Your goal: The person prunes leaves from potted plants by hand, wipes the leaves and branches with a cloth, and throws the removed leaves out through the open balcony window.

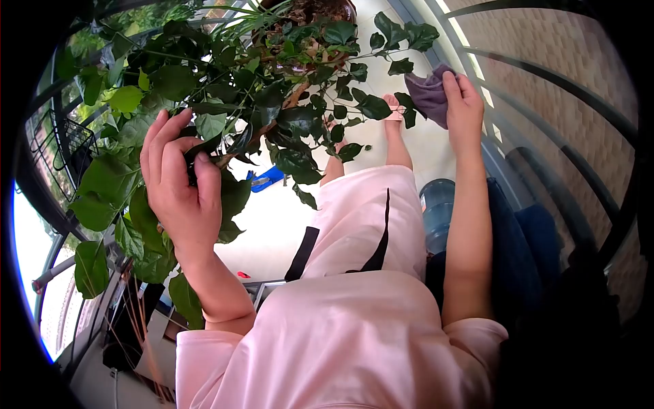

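Leafy plant [174,82] at the left hand [182,174], cloth in the right

Its dense foliage spreads over the left and upper middle of the view, growing from a brown pot [353,15] at the top edge. The left hand is in among the leaves, fingers half curled and thumb set a little apart around a dark leaf [204,146]; whether they pinch it or merely cup it, I cannot tell. Such a loose curve would probably spare a thin leaf from creasing.

The right hand [466,102] has thumb and fingers closed on one edge of a purple cloth [428,97], which hangs bunched beside the outermost leaves. Holding only the edge seems to leave most of the fabric free.

Beyond, a blue object [269,178] lies on the pale floor [262,221]; a large clear bottle [437,211] stands beside the person's leg, perhaps to keep the floor ahead open. Dark railings [545,68] curve past the right arm.
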Available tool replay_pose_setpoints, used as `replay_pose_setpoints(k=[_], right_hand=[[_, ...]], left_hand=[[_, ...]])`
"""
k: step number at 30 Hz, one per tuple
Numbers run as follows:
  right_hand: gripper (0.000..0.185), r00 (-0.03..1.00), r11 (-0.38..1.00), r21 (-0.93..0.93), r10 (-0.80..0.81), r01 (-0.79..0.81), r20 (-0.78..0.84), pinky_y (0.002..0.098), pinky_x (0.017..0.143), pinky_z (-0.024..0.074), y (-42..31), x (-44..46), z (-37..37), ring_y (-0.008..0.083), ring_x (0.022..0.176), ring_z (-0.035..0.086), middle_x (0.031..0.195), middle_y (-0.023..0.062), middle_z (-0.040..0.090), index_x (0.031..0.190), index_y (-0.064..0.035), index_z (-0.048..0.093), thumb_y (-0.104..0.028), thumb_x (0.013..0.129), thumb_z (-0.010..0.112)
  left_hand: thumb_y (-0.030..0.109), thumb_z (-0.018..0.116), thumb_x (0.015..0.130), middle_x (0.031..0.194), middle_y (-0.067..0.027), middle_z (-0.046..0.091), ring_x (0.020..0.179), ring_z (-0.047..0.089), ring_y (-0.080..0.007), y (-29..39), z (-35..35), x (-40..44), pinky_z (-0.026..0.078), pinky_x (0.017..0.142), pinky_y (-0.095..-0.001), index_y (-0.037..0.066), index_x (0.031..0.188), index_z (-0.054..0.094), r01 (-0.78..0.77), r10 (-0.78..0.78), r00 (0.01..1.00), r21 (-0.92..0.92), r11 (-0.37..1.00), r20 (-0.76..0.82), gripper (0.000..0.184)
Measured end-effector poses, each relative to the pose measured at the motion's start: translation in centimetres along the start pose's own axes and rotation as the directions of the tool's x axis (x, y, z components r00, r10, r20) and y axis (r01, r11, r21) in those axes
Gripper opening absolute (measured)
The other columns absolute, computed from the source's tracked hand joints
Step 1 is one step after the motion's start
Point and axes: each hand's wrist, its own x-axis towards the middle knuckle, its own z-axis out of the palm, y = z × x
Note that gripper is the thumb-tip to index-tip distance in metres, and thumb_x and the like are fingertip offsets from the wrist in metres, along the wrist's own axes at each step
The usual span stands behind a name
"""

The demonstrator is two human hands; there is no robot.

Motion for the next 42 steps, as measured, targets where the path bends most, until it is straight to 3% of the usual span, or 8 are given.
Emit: replay_pose_setpoints(k=[5,9,11,15,19,26,32,42], right_hand=[[0.028,0.992,0.988,0.082,0.129,-0.128,-0.007,0.0222,0.065,0.0428,3.3,0.5,0.0,0.007,0.07,0.049,0.078,0.001,0.059,0.093,0.0029,0.061,-0.024,0.086,0.061],[0.022,0.891,0.939,-0.225,-0.325,0.262,-0.318,0.0266,0.068,0.0457,-0.4,-1.2,0.2,0.0146,0.075,0.057,0.084,0.0068,0.061,0.094,0.0015,0.063,-0.018,0.083,0.063],[0.02,0.813,0.799,-0.373,-0.558,0.472,-0.165,0.0269,0.066,0.0465,-4.9,-2.6,0.5,0.019,0.075,0.059,0.089,0.008,0.061,0.096,-0.0017,0.063,-0.013,0.08,0.065],[0.018,0.633,0.445,-0.532,-0.735,0.721,0.243,0.0306,0.058,0.0463,-9.5,-3.6,4.0,0.0193,0.069,0.058,0.08,0.002,0.056,0.088,-0.0093,0.065,-0.011,0.071,0.07],[0.013,0.645,0.292,-0.612,-0.579,0.735,0.499,0.0323,0.057,0.0473,-8.9,-3.2,9.0,0.0205,0.07,0.061,0.079,0.0032,0.059,0.082,-0.0099,0.065,-0.018,0.072,0.07],[0.031,0.787,0.411,-0.707,-0.043,0.576,0.616,0.0397,0.058,0.0462,-5.6,-3.0,10.0,0.0275,0.065,0.062,0.063,0.0093,0.062,0.073,-0.0085,0.066,-0.04,0.075,0.064],[0.024,0.882,0.639,-0.636,-0.154,0.432,0.445,0.037,0.057,0.0457,-3.8,-4.1,10.9,0.0265,0.063,0.061,0.063,0.0068,0.061,0.079,-0.0121,0.066,-0.035,0.073,0.065],[0.02,0.957,0.923,-0.366,-0.012,0.122,0.289,0.0302,0.057,0.0445,-2.4,-3.6,11.2,0.0163,0.064,0.059,0.065,0.0015,0.061,0.084,-0.0113,0.067,-0.026,0.071,0.064]], left_hand=[[-0.002,0.05,0.073,0.11,-0.0108,0.059,0.116,0.047,-0.034,0.1,0.0,0.2,0.036,0.094,-0.0403,0.0,0.083,0.053,-0.008,0.008,1.0,-0.006,1.0,0.008,0.011],[-0.002,0.05,0.073,0.111,-0.0103,0.059,0.116,0.047,-0.0337,0.1,0.1,0.0,0.036,0.095,-0.0402,0.0,0.083,0.053,-0.021,0.021,1.0,0.002,1.0,0.007,0.011],[-0.002,0.05,0.073,0.111,-0.0103,0.059,0.117,0.047,-0.0336,0.4,0.1,0.0,0.036,0.095,-0.0403,0.0,0.083,0.053,-0.029,0.029,1.0,0.003,1.0,0.008,0.01],[-0.002,0.05,0.073,0.112,-0.0104,0.059,0.116,0.047,-0.0337,1.2,0.3,0.2,0.036,0.095,-0.0402,0.0,0.083,0.053,-0.049,0.049,0.999,0.013,0.999,0.003,0.01],[-0.002,0.05,0.073,0.112,-0.0105,0.059,0.116,0.047,-0.0339,1.0,0.1,-0.1,0.036,0.094,-0.0403,0.0,0.083,0.053,-0.048,0.048,0.999,0.016,0.999,-0.003,0.011],[-0.002,0.05,0.073,0.113,-0.0107,0.059,0.116,0.047,-0.0347,1.2,0.5,-0.7,0.036,0.094,-0.0409,0.0,0.083,0.053,-0.052,0.052,0.999,0.023,0.998,-0.001,0.011],[-0.002,0.05,0.073,0.112,-0.0106,0.059,0.116,0.047,-0.0349,0.4,0.3,-0.9,0.037,0.094,-0.0409,0.0,0.083,0.053,-0.052,0.052,0.999,0.014,0.999,-0.007,0.01],[-0.001,0.05,0.073,0.112,-0.0101,0.059,0.116,0.047,-0.0341,0.5,0.2,-0.4,0.036,0.094,-0.0404,0.001,0.082,0.053,-0.055,0.055,0.998,0.022,0.998,-0.011,0.01]])
